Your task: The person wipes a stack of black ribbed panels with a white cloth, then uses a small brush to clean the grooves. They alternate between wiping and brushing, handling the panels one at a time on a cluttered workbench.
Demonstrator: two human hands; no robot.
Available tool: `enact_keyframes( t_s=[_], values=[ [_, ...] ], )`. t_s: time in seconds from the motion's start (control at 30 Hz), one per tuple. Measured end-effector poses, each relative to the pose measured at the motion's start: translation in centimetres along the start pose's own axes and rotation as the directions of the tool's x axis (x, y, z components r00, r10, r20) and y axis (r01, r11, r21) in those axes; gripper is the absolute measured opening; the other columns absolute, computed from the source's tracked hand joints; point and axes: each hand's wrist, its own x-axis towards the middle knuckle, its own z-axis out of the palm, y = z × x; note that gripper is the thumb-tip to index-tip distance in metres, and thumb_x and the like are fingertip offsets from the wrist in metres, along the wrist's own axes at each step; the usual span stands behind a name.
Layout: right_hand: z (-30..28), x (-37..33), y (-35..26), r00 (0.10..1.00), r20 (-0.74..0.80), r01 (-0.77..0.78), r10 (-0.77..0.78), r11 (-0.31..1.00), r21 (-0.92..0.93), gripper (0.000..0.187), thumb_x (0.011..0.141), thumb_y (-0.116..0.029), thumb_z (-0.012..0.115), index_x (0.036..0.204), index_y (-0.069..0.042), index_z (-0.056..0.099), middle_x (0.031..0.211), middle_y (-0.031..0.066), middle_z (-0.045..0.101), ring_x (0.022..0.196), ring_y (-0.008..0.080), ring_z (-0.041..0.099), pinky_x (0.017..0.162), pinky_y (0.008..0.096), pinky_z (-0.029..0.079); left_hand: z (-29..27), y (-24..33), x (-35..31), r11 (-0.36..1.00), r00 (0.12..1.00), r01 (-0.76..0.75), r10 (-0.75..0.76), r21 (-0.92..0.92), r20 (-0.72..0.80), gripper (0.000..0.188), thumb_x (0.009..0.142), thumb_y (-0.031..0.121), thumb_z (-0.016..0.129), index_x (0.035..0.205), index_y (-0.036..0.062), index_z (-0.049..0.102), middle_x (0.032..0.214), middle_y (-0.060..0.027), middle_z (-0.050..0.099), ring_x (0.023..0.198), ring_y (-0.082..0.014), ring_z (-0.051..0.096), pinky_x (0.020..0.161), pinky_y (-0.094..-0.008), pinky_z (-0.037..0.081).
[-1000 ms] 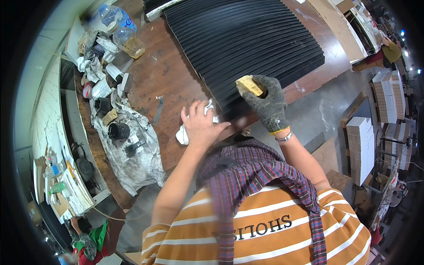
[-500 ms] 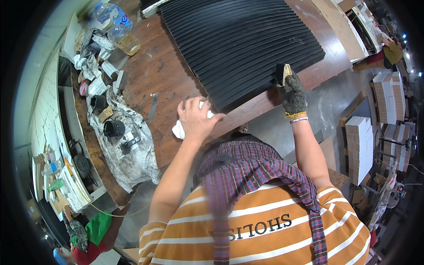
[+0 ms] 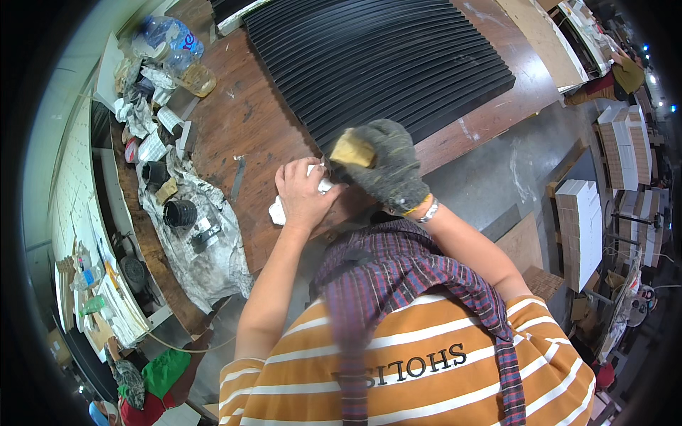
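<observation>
A black panel with raised parallel ribs (image 3: 383, 64) lies on the brown wooden table (image 3: 245, 117). My bare left hand (image 3: 302, 190) is closed over a crumpled white cloth (image 3: 278, 211), beside the panel's near left corner. My right hand (image 3: 387, 167) wears a dark grey knit glove with a yellow cuff edge. It grips a yellowish sponge block (image 3: 353, 149) with a dark side, over that same corner, close to my left hand. The glove hides the corner, so whether the sponge touches the panel I cannot tell.
At the left, a stained sheet (image 3: 206, 255) holds a black ring-shaped part (image 3: 180, 212) and another sponge piece (image 3: 167, 190). Beyond are crumpled rags (image 3: 138, 113) and a cut plastic bottle (image 3: 195, 77). White stacks (image 3: 579, 227) stand at the right; other people work at the edges.
My right hand has swung left with the sponge, from the panel's near right side to its near left corner. The left hand stays on the white cloth.
</observation>
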Motion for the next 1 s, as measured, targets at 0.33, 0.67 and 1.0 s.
enact_keyframes(
  t_s=[0.33,0.67,1.0],
  values=[
    [-1.7,1.8,-0.1,0.997,-0.052,0.035,-0.054,0.949,-0.314,0.049,0.067,-0.025,0.083,0.111,-0.006,0.072,0.106,0.0119,0.064,0.101,0.035,0.062,0.088,0.0488,0.047,0.0,0.0,-0.2,0.999,0.997,0.012,-0.015,-0.04,-0.071,0.051,0.069,0.053,0.086,0.091,0.0088,0.073,0.111,-0.003,0.067,0.109,-0.0272,0.06,0.102,-0.0459,0.04],
    [-2.7,2.3,-0.1,0.993,-0.054,-0.121,0.108,0.895,-0.429,0.055,0.069,-0.03,0.089,0.118,-0.008,0.073,0.109,0.0131,0.068,0.104,0.0348,0.064,0.089,0.0485,0.052,0.0,-0.1,-0.1,1.0,0.997,-0.007,0.005,-0.018,-0.076,0.052,0.069,0.053,0.087,0.091,0.008,0.072,0.11,-0.0041,0.066,0.107,-0.0285,0.06,0.101,-0.0455,0.041],
    [0.8,1.0,0.3,0.99,-0.025,0.124,-0.136,0.951,-0.285,0.035,0.07,-0.029,0.082,0.097,-0.01,0.072,0.093,0.0098,0.064,0.088,0.0327,0.064,0.078,0.047,0.051,0.4,-0.2,-0.1,1.0,0.998,0.011,-0.011,-0.01,-0.059,0.048,0.064,0.05,0.09,0.09,0.0124,0.074,0.111,-0.0013,0.067,0.112,-0.0259,0.059,0.106,-0.0481,0.039]
  ],
)
